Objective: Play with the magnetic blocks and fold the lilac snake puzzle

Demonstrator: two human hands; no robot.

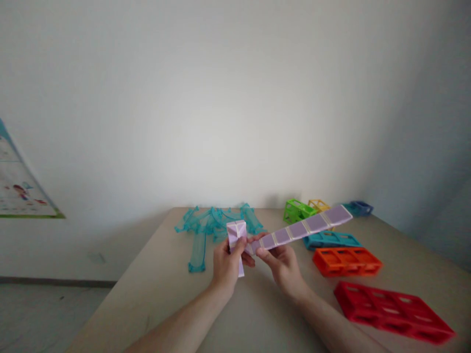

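Note:
A lilac segmented strip [298, 230], with pale lines between its sections, is held up over the table between both hands. Its long arm slants up to the right, and its left end bends into a short upright block [236, 233]. My left hand [228, 262] is closed on this left end, thumb on its face. Closed on the strip near the bend is my right hand [284, 267], its thumb along the lower edge. Fingers hide part of the joint, so I cannot tell whether the strip is one piece.
Clear teal track pieces [198, 247] lie at the back left of the table [158, 299]. On the right are open-frame blocks: red [393, 311], orange [348, 261], blue [333, 239], green [298, 211], yellow [319, 206] and dark blue [361, 208]. A wall [235, 108] stands behind.

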